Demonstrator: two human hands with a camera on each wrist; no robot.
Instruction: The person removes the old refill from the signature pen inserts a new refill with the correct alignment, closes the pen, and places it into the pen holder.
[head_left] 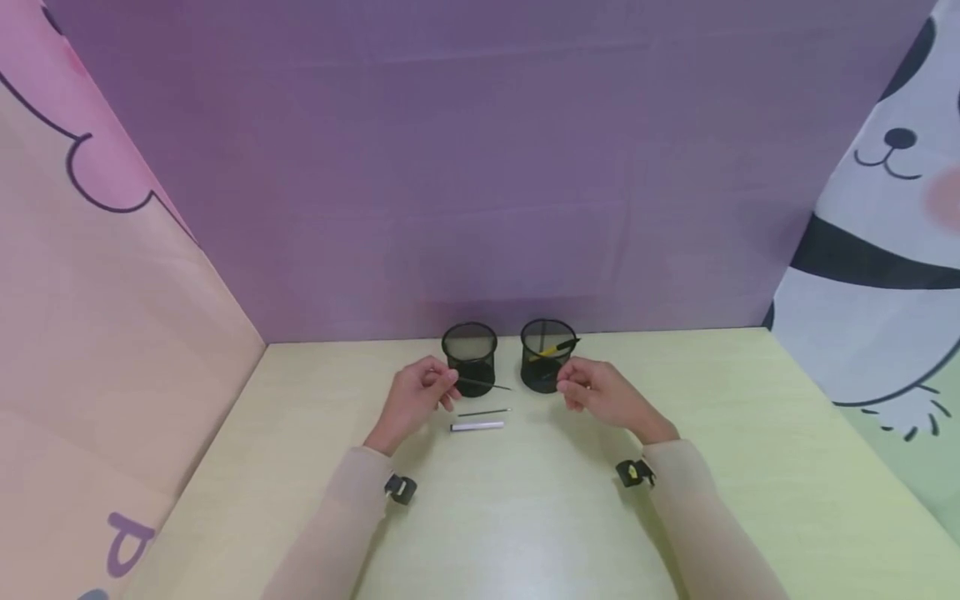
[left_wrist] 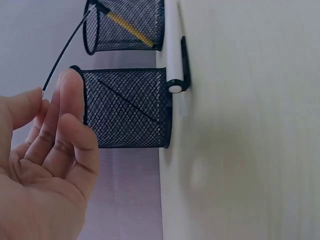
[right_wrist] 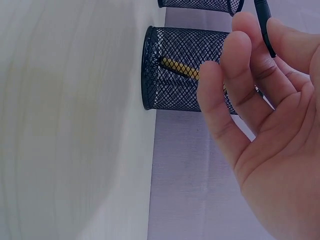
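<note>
My left hand (head_left: 423, 387) pinches a thin dark pen refill (head_left: 486, 384) by one end, between thumb and forefinger. The refill slants across the front of the left black mesh pen cup (head_left: 471, 367); its far end has a light tip in the left wrist view. My right hand (head_left: 600, 392) is beside the right mesh pen cup (head_left: 546, 379). Thumb and fingertips there pinch a slim black pen piece (right_wrist: 265, 27), its kind unclear. Between the hands, a second thin refill (head_left: 483, 412) and a white pen barrel (head_left: 477, 426) with a dark end lie on the table.
A yellow and black pen (head_left: 557, 347) leans in the right cup, its black end above the rim. Both cups stand near the table's (head_left: 517, 517) back edge, before a purple cloth wall (head_left: 480, 167). Printed panels flank the table on both sides.
</note>
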